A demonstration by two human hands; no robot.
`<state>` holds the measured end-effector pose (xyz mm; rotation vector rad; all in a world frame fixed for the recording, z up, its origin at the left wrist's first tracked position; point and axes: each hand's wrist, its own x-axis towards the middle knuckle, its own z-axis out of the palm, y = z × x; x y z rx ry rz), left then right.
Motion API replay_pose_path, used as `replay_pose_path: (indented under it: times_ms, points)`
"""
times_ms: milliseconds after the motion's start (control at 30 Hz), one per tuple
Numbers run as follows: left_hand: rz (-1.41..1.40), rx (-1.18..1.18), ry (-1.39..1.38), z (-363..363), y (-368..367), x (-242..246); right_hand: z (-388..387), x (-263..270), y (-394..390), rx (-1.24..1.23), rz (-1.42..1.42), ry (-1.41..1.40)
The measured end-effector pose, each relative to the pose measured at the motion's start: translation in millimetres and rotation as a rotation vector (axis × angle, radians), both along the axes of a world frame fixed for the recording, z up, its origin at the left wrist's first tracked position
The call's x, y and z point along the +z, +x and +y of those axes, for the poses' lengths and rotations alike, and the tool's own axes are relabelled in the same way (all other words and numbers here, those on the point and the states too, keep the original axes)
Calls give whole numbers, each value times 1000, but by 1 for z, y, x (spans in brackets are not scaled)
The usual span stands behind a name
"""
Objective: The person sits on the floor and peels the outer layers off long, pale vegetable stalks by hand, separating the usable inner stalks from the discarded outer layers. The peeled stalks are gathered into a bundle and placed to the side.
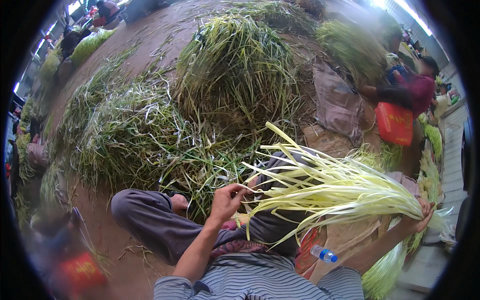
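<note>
A large bunch of long pale yellow-green leafy stalks point(337, 187) lies sideways over my right thigh, its leaf tips fanned towards the left. On the right, my right hand point(422, 215) is closed around the white stem end of the bunch. My left hand point(228, 200) is at the leaf tips, thumb and fingers pinched together on a thin pale leaf. Beyond my crossed legs, a heap of loose green leaves point(142, 131) covers the floor.
A tall pile of green stalks point(236, 67) stands ahead. A clear plastic bottle with a blue cap point(323, 253) lies beside my right hip. More pale stalks point(386, 266) lie at lower right. A co-worker point(416, 86) sits at right near a red bag point(393, 123). Another red item point(82, 272) is at lower left.
</note>
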<state>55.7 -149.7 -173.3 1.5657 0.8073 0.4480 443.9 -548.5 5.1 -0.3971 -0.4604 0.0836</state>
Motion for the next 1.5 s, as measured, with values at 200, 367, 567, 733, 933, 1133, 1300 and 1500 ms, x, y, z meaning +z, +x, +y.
replay_pose_path:
  times_ms: [200, 367, 567, 733, 933, 1133, 1300, 1500]
  points:
    - [-135, 465, -44, 33, -14, 7, 1, -3, -3, -74, 16, -47]
    - [-205, 183, 116, 16, -8, 58, 3, -7, -2, -5, -40, -64]
    - [-90, 49, 482, -5, 18, 80, -1, -6, 0, -25, -39, -57]
    - [-330, 174, -174, 3, 22, 59, 7, -6, -3, 71, -83, 2]
    - [-460, 777, -332, 58, 0, 82, 23, -3, -11, -21, -74, 51]
    - [-230, 490, 442, 38, 19, 125, 42, 15, -24, 121, -98, 259]
    - [-335, 17, 745, -3, 62, 162, 61, 30, -39, 111, -141, 303]
    - [-7, -580, 878, -30, 75, 156, 70, 36, -44, 125, -148, 296]
